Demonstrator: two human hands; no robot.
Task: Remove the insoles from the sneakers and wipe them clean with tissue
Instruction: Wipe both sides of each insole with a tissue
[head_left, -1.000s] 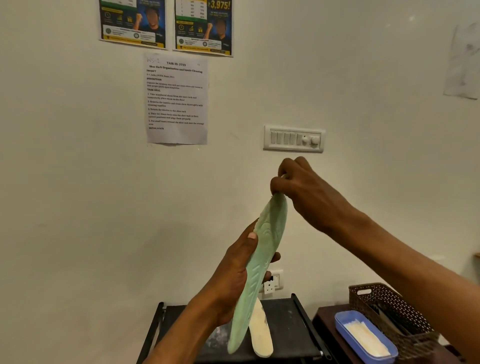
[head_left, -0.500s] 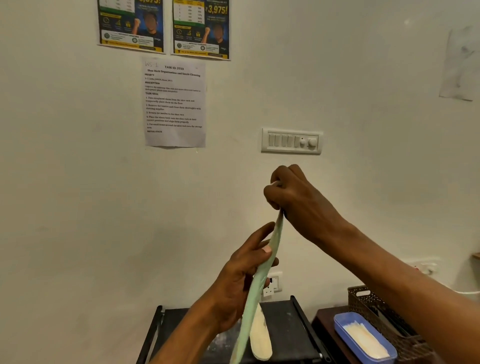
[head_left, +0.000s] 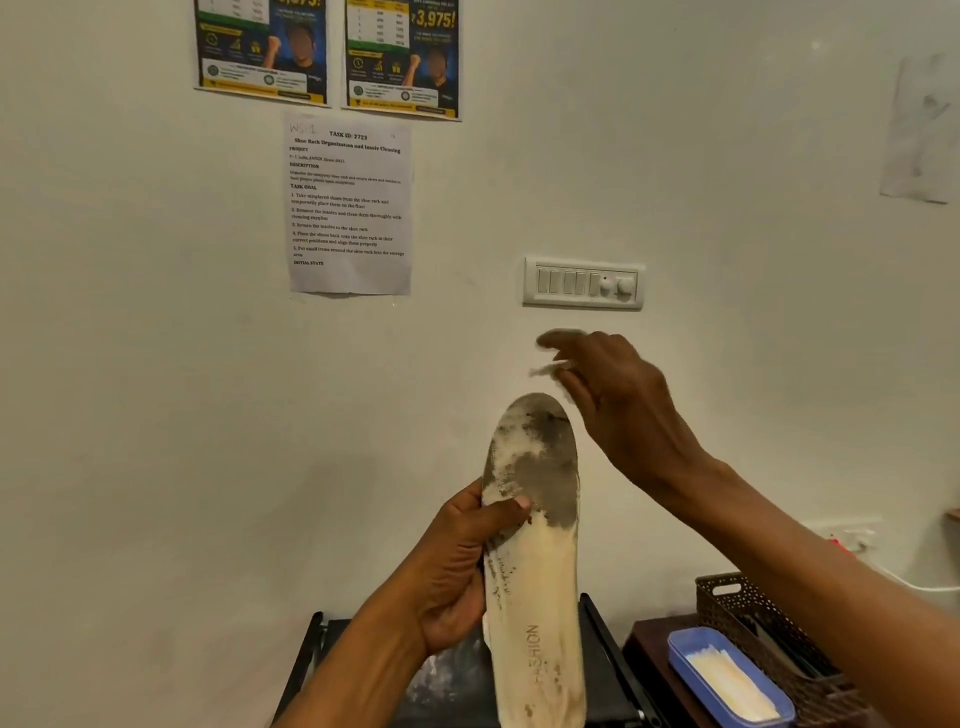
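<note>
1. Insole (head_left: 535, 545) position: it stands upright at the centre of the view, toe at 12 o'clock and heel at 6 o'clock. A second ago its green underside showed. It has since turned, so the cream top face now looks at the camera.
2. Grime: dark soiling covers the toe half, with specks running down the 9 o'clock edge. The heel half is paler. I judge the wiping of this face barely begun, if at all.
3. Left hand (head_left: 457, 577): it grips the insole from 9 o'clock at mid-length, thumb pressed across the face and the fingers curled behind.
4. Right hand (head_left: 618, 405): it was pinching the toe tip and has let go. It now sits at 1 o'clock of the toe, apart from it and blurred. A pale wisp shows at its fingers (head_left: 558, 340). Whether they pinch tissue or are merely spread, I cannot tell.
5. Supplies: at 5 o'clock a blue tray (head_left: 675, 654) holds pale sheets, possibly tissue, beside a brown basket (head_left: 737, 603).
6. Meaning: the dirty side is now presented for wiping.
</note>
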